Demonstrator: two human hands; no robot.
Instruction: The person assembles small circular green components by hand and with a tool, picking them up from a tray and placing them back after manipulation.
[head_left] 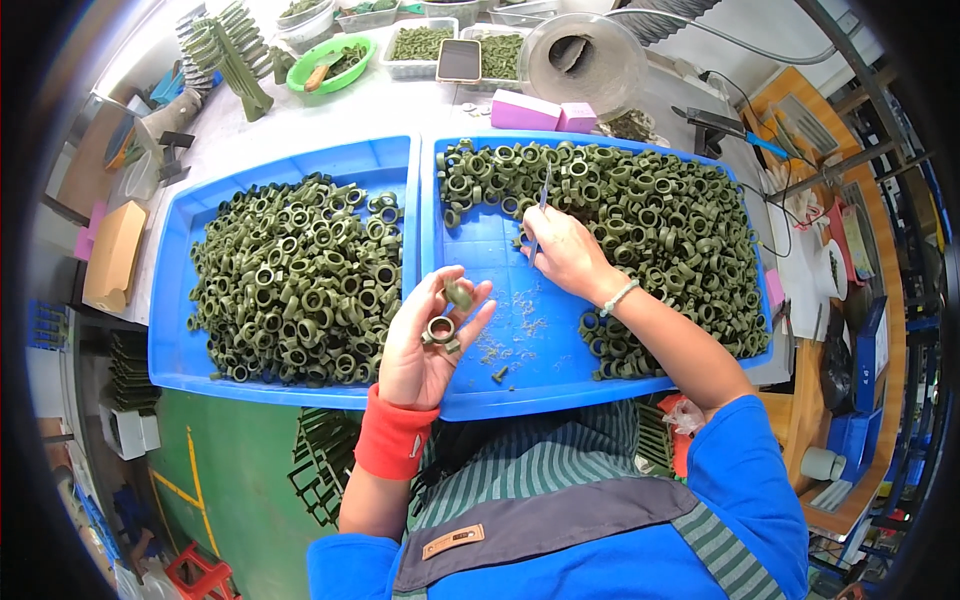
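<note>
Two or so olive-green wax-like rings rest in the palm and fingers of my left hand, which is turned up and curled around them at the inner edge of the right blue tray. My right hand grips a slim metal tool, perhaps a knife, its thin end pointing away from me. Around and below that hand lie many similar rings heaped in the tray. Whether my right fingers also touch a ring is hard to tell.
Another blue tray on the left holds a heap of the same rings. Small green shavings are scattered on the right tray's floor. Behind stand pink blocks, a phone, a green bowl and a large grey cylinder.
</note>
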